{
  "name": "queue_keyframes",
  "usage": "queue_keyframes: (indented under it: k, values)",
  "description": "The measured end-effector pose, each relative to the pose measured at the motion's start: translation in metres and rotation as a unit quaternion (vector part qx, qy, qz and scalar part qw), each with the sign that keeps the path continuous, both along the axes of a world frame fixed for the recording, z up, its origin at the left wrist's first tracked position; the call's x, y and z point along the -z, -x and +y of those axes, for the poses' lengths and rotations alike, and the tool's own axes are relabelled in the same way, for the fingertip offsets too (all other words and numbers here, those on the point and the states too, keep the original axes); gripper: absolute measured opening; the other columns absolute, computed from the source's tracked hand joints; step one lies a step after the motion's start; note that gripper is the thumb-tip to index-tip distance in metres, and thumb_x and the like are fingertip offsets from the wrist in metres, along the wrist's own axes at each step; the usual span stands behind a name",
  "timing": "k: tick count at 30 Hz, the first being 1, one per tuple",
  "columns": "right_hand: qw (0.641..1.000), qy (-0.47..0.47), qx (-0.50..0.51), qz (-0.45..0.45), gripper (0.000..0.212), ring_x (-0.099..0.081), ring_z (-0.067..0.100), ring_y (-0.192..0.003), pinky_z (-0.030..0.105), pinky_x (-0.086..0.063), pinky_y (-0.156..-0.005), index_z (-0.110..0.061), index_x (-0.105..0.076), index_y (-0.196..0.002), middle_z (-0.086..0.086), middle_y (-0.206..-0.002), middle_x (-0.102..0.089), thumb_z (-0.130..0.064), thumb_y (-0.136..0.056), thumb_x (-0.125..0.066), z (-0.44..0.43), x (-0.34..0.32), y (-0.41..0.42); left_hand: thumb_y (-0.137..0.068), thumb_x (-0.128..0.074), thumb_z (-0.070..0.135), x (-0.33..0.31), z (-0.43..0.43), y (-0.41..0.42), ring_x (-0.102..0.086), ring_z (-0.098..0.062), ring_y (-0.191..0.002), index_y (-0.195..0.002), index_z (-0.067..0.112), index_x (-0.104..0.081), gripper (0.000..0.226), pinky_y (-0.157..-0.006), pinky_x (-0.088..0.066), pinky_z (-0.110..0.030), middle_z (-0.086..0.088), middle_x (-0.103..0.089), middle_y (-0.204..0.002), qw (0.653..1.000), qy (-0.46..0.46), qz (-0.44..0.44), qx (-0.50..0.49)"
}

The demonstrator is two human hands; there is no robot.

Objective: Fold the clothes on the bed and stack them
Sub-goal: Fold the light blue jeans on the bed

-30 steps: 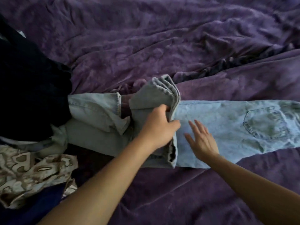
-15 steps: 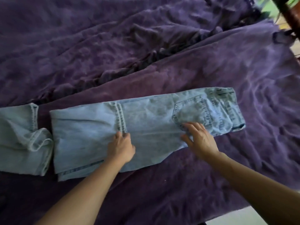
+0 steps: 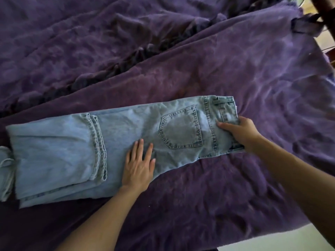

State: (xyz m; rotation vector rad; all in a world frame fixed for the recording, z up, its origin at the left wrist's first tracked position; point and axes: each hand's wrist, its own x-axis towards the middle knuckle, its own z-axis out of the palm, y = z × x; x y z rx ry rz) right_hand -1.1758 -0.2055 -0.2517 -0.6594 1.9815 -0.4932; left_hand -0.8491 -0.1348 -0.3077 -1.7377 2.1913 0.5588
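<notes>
Head view: light-blue jeans (image 3: 123,142) lie flat across the purple bedspread (image 3: 235,69), leg hems folded back over the thighs. Left hand (image 3: 138,168) presses flat mid-jeans, fingers straight; right hand (image 3: 239,132) grips the waistband (image 3: 225,109).

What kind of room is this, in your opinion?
Probably a home bedroom: a wide, rumpled purple bed cover, jeans laid on it for folding, and pale floor beside it.

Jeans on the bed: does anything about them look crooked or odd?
Slightly. On the jeans, the two folded-back leg hems lie offset rather than matched, and the layers stagger along the near-left edge. No tears or stains show.
</notes>
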Motion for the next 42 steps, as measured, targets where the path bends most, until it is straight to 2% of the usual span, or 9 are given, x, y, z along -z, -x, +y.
queue_keyframes:
  k: [4,8,14,22,28,31,35,38,42]
  values:
    - [0.993,0.075,-0.032,-0.084,0.025,-0.073,0.019,-0.073,0.033,-0.060,-0.063,-0.008,-0.065,-0.098,0.006,-0.087,-0.075,-0.015,-0.078,-0.078,-0.009,-0.069,-0.025,-0.095,-0.022,0.045,-0.015,0.000,-0.007,-0.033,-0.031,-0.139,-0.144,0.015,-0.039,0.059,-0.110,-0.034,-0.047,-0.015,-0.035,-0.151,1.000,-0.026,0.006,-0.015]
    - [0.968,0.157,-0.142,-0.138,0.021,-0.072,0.010,-0.077,0.025,-0.056,-0.061,-0.015,-0.062,-0.100,-0.002,-0.085,-0.075,-0.012,-0.082,-0.074,-0.015,-0.150,-0.095,-0.087,-0.056,0.031,-0.040,0.003,-0.029,-0.064,-0.030,-0.097,-0.111,0.010,-0.066,0.033,-0.079,-0.054,-0.040,-0.010,-0.063,-0.111,0.998,0.001,0.067,-0.022]
    - [0.896,0.103,-0.422,0.097,0.036,-0.058,0.035,-0.101,0.036,-0.040,-0.074,-0.008,-0.046,-0.108,0.016,-0.110,-0.063,-0.029,-0.085,-0.065,-0.026,-0.144,-0.255,-0.079,-0.049,0.022,-0.071,0.005,-0.127,-0.060,-0.031,-0.079,-0.087,0.009,-0.067,0.023,-0.066,-0.051,-0.040,-0.009,-0.062,-0.088,0.989,0.054,0.059,-0.123]
    - [0.867,-0.104,-0.460,0.160,0.071,-0.040,0.039,-0.131,0.041,-0.039,-0.102,0.000,-0.006,-0.150,0.021,-0.147,-0.023,-0.017,-0.096,-0.048,0.000,-0.010,-0.386,-0.093,-0.052,0.033,-0.063,0.035,-0.221,-0.046,-0.025,-0.120,-0.135,0.017,-0.046,0.046,-0.095,-0.044,-0.038,-0.005,-0.044,-0.132,0.985,-0.055,0.018,-0.160]
    - [0.906,0.005,-0.399,0.138,0.050,-0.062,0.024,-0.095,0.038,-0.054,-0.083,-0.021,-0.051,-0.131,0.009,-0.125,-0.055,-0.049,-0.090,-0.055,0.003,-0.015,-0.347,-0.098,-0.041,0.040,-0.068,0.026,-0.204,-0.043,-0.027,-0.123,-0.146,0.020,-0.030,0.052,-0.097,-0.041,-0.039,-0.006,-0.041,-0.139,0.979,-0.021,0.138,-0.151]
    - [0.916,0.048,-0.269,0.293,0.046,-0.048,0.030,-0.118,0.044,-0.043,-0.094,-0.024,-0.053,-0.129,0.008,-0.132,-0.050,-0.042,-0.088,-0.059,0.004,-0.016,-0.287,-0.097,-0.042,0.047,-0.070,0.012,-0.178,-0.039,-0.024,-0.131,-0.150,0.024,-0.018,0.063,-0.102,-0.037,-0.035,-0.007,-0.038,-0.146,0.925,-0.059,0.286,-0.244]
    - [0.949,-0.064,-0.220,0.216,0.065,-0.052,0.038,-0.116,0.045,-0.044,-0.094,-0.027,-0.037,-0.140,0.014,-0.133,-0.052,-0.045,-0.085,-0.065,0.012,-0.004,-0.256,-0.090,-0.062,0.034,-0.064,-0.019,-0.145,-0.040,-0.023,-0.134,-0.150,0.020,-0.017,0.076,-0.107,-0.036,-0.036,-0.002,-0.035,-0.150,0.816,-0.134,0.383,-0.412]
    - [0.956,-0.006,-0.199,0.216,0.058,-0.058,0.037,-0.106,0.040,-0.046,-0.086,-0.027,-0.039,-0.139,0.010,-0.106,-0.063,-0.028,-0.087,-0.065,0.016,0.001,-0.254,-0.084,-0.054,0.000,-0.051,-0.035,-0.127,-0.060,-0.023,-0.110,-0.132,0.022,-0.040,0.054,-0.087,-0.055,-0.040,0.000,-0.058,-0.124,0.784,-0.165,0.397,-0.448]
    - [0.953,0.067,-0.157,0.252,0.045,-0.060,0.034,-0.093,0.040,-0.046,-0.078,-0.028,-0.047,-0.132,0.001,-0.082,-0.061,-0.014,-0.090,-0.057,0.022,-0.007,-0.232,-0.080,-0.053,-0.003,-0.038,-0.039,-0.117,-0.046,-0.021,-0.129,-0.145,0.025,-0.031,0.074,-0.098,-0.050,-0.039,-0.001,-0.042,-0.146,0.754,-0.216,0.431,-0.447]
